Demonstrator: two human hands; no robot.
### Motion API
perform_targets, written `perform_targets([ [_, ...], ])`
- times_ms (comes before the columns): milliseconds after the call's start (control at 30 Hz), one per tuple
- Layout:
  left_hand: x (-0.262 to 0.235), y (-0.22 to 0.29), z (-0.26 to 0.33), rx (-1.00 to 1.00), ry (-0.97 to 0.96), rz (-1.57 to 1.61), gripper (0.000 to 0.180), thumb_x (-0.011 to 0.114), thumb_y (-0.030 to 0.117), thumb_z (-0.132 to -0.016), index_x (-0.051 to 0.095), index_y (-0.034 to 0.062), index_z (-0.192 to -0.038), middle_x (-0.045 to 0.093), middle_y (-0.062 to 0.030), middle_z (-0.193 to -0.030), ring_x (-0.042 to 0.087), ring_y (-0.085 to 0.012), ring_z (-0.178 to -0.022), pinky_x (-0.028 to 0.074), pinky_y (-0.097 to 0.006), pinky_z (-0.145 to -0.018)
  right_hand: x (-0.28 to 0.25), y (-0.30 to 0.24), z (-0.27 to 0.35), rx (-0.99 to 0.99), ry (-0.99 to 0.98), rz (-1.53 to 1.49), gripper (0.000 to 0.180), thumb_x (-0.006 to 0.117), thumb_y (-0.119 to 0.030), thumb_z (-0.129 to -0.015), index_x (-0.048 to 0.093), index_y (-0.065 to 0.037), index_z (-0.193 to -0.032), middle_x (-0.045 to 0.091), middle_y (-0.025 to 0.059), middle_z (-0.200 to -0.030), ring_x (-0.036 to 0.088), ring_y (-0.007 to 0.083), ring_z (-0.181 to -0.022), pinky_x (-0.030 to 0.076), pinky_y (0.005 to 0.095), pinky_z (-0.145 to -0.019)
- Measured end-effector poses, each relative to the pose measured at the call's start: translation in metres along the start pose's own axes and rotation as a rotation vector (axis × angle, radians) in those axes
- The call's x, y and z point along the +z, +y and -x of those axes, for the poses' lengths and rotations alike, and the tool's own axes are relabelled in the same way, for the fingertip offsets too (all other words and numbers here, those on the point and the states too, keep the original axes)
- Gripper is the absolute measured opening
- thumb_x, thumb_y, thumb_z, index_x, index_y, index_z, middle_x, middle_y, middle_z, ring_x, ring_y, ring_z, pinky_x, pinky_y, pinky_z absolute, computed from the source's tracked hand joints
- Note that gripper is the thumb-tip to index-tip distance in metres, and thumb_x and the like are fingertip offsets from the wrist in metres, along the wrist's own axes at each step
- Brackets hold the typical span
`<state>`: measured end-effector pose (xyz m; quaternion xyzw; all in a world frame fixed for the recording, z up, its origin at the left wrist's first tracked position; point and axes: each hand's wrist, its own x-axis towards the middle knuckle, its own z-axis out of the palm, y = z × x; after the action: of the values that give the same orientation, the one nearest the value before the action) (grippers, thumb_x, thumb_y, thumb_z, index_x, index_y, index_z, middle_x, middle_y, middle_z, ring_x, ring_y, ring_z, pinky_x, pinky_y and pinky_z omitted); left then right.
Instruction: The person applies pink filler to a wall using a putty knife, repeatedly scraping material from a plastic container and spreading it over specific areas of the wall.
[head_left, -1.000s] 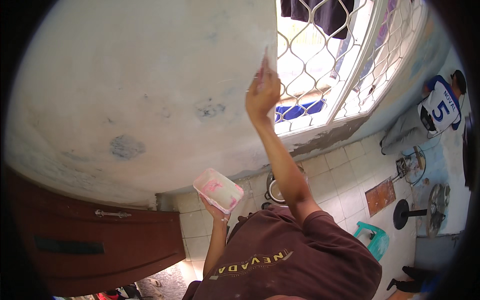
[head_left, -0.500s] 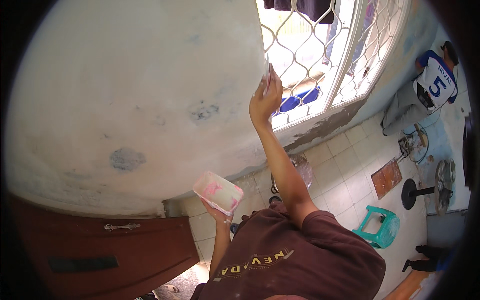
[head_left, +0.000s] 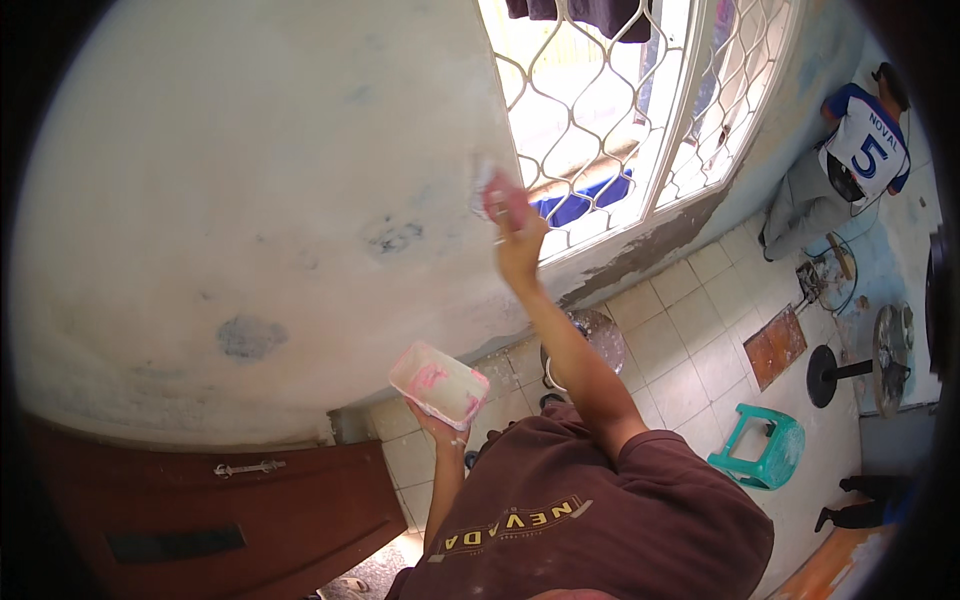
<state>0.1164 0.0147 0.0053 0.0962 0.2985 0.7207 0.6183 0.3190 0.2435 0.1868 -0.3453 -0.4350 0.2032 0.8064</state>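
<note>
A room in a house under repair or repainting: a patchy, stained plaster wall [head_left: 250, 200] with bare grey spots, a window [head_left: 640, 110] with a white diamond-pattern grille, a dark brown wooden door [head_left: 220, 520] with a metal handle, and a pale tiled floor [head_left: 690, 340]. On the floor stand a teal plastic stool [head_left: 765, 450] and a pedestal fan [head_left: 870, 365]; another person [head_left: 850, 160] crouches by the blue-smeared wall

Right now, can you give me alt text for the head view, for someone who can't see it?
A person's right hand presses a small pink-smeared tool flat against a pale wall beside a grilled window, while the left hand holds up a white tub smeared with pink. Below are a tiled floor, a teal stool and a brown door; another person crouches at far right.
</note>
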Motion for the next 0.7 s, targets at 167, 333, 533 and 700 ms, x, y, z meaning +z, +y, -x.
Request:
perform_targets([
  [167,-0.004,-0.007,0.006,0.032,0.062,0.015,0.079,0.043,0.076,-0.099,0.046,0.0199,-0.155,0.056,-0.0068,-0.148,0.058,-0.0343,-0.135,0.053,-0.061,-0.108,-0.079,0.019,-0.081,0.334,0.118,0.038,0.028,0.074,-0.026,-0.101,0.073,0.002,-0.104,0.071,0.0015,-0.090,0.060,0.0109,-0.078,0.047,0.0302,-0.073],
  [333,0.000,-0.009,0.005,0.042,0.074,0.028,0.077,0.042,0.075,-0.100,0.047,0.0202,-0.154,0.058,-0.0063,-0.146,0.059,-0.0334,-0.132,0.054,-0.060,-0.106,-0.087,0.055,-0.129,0.315,-0.146,-0.248,0.020,0.079,-0.019,-0.096,0.074,-0.001,-0.105,0.070,0.0004,-0.090,0.060,0.0095,-0.087,0.047,0.0295,-0.083],
  [533,0.016,-0.013,0.005,0.073,0.105,0.024,0.075,0.041,0.075,-0.100,0.049,0.0199,-0.152,0.059,-0.0060,-0.143,0.061,-0.0337,-0.130,0.055,-0.060,-0.105,-0.095,0.076,-0.162,0.415,-0.369,-0.299,0.023,0.078,-0.010,-0.097,0.074,0.001,-0.116,0.077,0.0075,-0.107,0.072,0.0145,-0.097,0.058,0.0329,-0.088],
  [700,0.015,-0.016,0.008,0.063,0.089,0.067,0.075,0.044,0.074,-0.100,0.049,0.0202,-0.152,0.059,-0.0062,-0.143,0.060,-0.0347,-0.129,0.054,-0.061,-0.104,-0.090,0.094,-0.174,0.371,-0.384,-0.286,0.024,0.078,-0.010,-0.097,0.074,0.001,-0.118,0.077,0.0076,-0.107,0.071,0.0146,-0.097,0.059,0.0331,-0.088],
])
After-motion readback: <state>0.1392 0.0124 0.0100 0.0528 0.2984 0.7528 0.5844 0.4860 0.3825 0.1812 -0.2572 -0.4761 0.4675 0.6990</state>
